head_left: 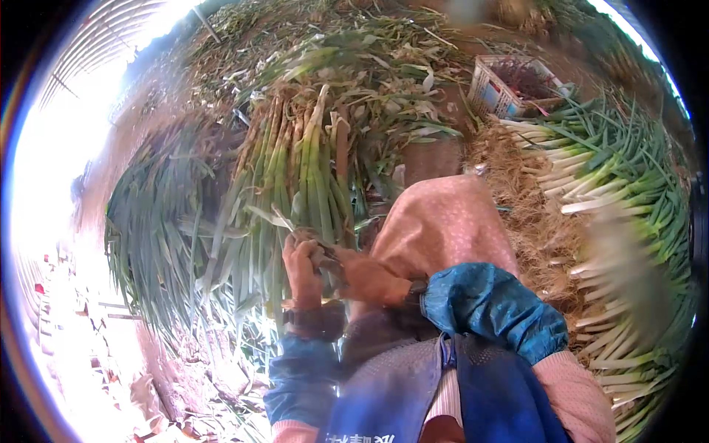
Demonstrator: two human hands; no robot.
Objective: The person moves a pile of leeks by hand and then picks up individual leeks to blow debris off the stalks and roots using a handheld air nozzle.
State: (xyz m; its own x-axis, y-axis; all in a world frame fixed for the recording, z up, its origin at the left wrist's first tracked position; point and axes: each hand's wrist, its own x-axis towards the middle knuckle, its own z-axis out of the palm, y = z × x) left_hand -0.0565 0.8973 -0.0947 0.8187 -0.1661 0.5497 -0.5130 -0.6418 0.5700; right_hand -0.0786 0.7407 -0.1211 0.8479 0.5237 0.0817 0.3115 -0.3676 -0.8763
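Note:
My left hand and my right hand meet in front of my chest, close to the lower leaves of a pile of green onions. The left fingers are bent upward around a small grey-brown thing, too blurred to name. My right fingers are curled together against the same spot, and the left hand partly hides what lies between them. The onions near my hands have long green leaves and yellowish, unpeeled stems pointing away from me. More green leaves spread to the left.
On the right lies a long row of cleaned green onions, white stems inward, beside a heap of brown roots. A plastic crate with dark reddish contents stands behind. Stripped leaves litter the ground ahead. Pink patterned cloth covers my leg.

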